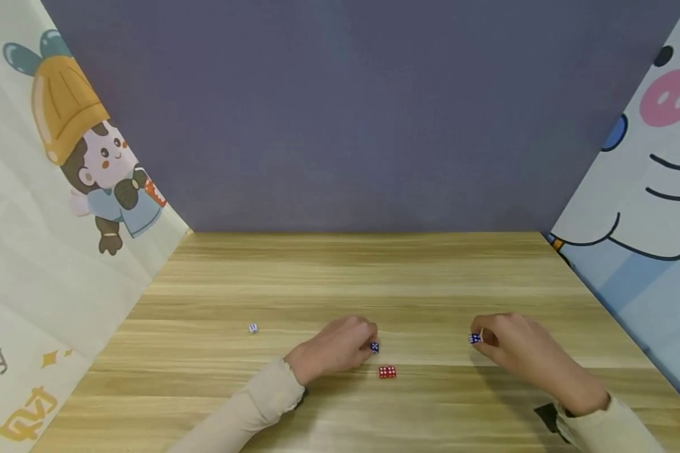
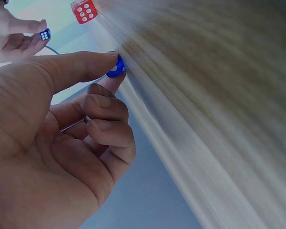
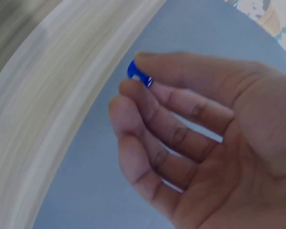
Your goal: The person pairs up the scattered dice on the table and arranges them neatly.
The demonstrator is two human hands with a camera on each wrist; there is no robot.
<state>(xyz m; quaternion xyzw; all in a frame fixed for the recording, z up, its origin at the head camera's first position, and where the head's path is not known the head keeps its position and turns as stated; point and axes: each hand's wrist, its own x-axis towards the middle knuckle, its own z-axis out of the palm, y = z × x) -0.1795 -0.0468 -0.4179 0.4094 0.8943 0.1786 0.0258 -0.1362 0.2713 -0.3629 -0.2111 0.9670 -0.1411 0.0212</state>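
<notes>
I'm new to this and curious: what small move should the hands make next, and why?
Perhaps the right hand should carry its blue die toward the left hand: that one pinches a second blue die close to two red dice side by side, while the right hand's die is apart, so bringing the blues together seems sensible.

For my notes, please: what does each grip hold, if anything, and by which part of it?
The left grip pinches one blue die, the right grip another blue die, each by opposite sides.
</notes>
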